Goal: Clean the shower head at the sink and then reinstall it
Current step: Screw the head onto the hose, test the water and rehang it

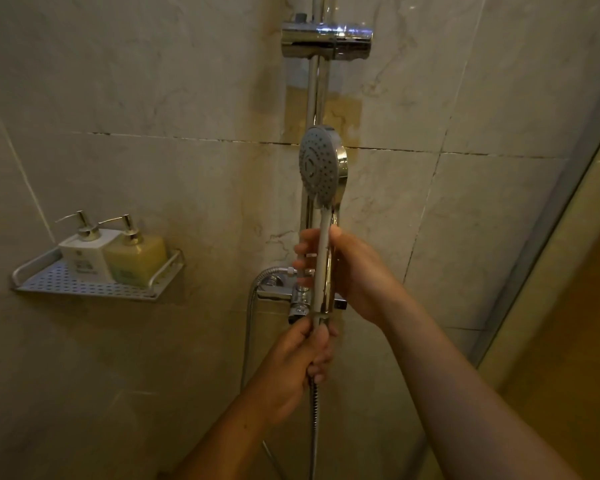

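One shower head (321, 164), one hose (313, 420), two hands (302, 358) (349, 271), two pump bottles (84, 252) (139, 259), one shelf (84, 288), one rail (313, 91)

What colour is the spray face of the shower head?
The spray face is grey, dotted with small nozzles, inside a chrome rim; head view.

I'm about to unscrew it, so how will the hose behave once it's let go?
The hose is probably floppy: it hangs limp below the left hand and curves up to the tap. Freed from the shower head, its end would likely drop and swing. Its ribbed metal should grip fairly well.
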A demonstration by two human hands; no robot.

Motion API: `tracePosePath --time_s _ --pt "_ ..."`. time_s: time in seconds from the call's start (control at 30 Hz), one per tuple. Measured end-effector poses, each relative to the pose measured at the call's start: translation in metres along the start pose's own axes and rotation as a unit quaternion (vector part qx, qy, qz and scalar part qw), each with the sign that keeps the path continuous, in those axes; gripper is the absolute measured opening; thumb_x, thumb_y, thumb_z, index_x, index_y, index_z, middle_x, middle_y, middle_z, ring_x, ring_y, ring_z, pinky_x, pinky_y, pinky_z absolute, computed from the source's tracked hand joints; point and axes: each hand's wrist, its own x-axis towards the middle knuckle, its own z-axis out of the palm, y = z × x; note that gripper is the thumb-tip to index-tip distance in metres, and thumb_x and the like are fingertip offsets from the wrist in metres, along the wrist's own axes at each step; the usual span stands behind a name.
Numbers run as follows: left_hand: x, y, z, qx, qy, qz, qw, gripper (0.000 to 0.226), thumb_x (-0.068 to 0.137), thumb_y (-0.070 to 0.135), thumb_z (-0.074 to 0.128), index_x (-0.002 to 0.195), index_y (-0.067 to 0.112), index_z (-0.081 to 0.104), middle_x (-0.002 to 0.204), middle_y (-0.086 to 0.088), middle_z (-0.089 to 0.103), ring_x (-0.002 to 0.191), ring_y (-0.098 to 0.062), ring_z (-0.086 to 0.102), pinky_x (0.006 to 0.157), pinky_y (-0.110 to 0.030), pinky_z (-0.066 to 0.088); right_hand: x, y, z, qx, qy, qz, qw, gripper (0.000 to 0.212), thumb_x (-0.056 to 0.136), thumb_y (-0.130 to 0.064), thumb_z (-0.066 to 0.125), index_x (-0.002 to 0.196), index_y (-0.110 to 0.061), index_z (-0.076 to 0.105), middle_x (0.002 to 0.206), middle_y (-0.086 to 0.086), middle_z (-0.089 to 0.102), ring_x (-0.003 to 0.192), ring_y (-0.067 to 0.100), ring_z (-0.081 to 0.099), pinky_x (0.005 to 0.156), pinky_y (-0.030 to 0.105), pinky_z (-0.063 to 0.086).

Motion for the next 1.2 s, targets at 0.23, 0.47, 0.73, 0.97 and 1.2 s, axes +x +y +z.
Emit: tracePosePath --time_s 0.23,0.47,0.73,0.97,1.2 --pt "-0.002 0.002 -0.003 0.018 -0.017 0.006 1.000 0.021 0.091 0.038 0.055 0.097 0.020 0.064 0.065 0.007 0.040 0.052 -0.004 0.034 0.053 -0.020 0.033 -0.008 -0.008 -0.016 0.012 -0.091 -0.009 0.996 0.038 0.105 -0.020 0.043 0.131 0.006 0.051 0.114 0.022 0.068 0.099 0.035 0.069 0.084 0.045 0.058" --pt "0.000 -0.006 -0.001 0.052 0.015 -0.015 0.998 0.025 0.091 0.041 0.056 0.100 0.018 0.062 0.062 0.011 0.043 0.052 -0.004 0.036 0.052 -0.019 0.034 -0.006 -0.008 -0.001 -0.311 0.149 -0.045 0.938 0.037 0.085 -0.039 0.075 0.094 -0.008 0.055 0.085 0.016 0.066 0.069 0.023 0.064 0.057 0.034 0.058" --pt "0.001 -0.009 0.004 0.024 0.000 -0.011 1.000 0.023 0.091 0.039 0.056 0.096 0.017 0.062 0.061 0.008 0.039 0.050 -0.004 0.031 0.050 -0.019 0.032 -0.005 0.001 -0.005 -0.178 0.106 -0.026 0.978 0.049 0.096 -0.051 0.052 0.108 -0.005 0.062 0.087 0.011 0.067 0.073 0.019 0.065 0.066 0.036 0.055" --pt "0.000 -0.008 0.003 -0.018 -0.043 -0.008 0.999 0.028 0.090 0.041 0.060 0.099 0.015 0.062 0.063 0.006 0.037 0.050 -0.004 0.029 0.050 -0.019 0.030 -0.016 -0.007 -0.025 0.097 -0.101 0.013 0.990 0.041 0.104 -0.022 0.039 0.135 0.003 0.048 0.109 0.023 0.067 0.097 0.035 0.069 0.083 0.050 0.060" --pt "0.002 -0.010 0.004 0.016 0.007 -0.020 1.000 0.023 0.090 0.039 0.057 0.097 0.018 0.064 0.062 0.009 0.042 0.051 -0.004 0.036 0.052 -0.020 0.034 -0.014 -0.013 -0.014 -0.172 0.087 -0.038 0.980 0.028 0.090 -0.030 0.069 0.102 -0.009 0.055 0.095 0.020 0.073 0.083 0.037 0.072 0.067 0.041 0.061"
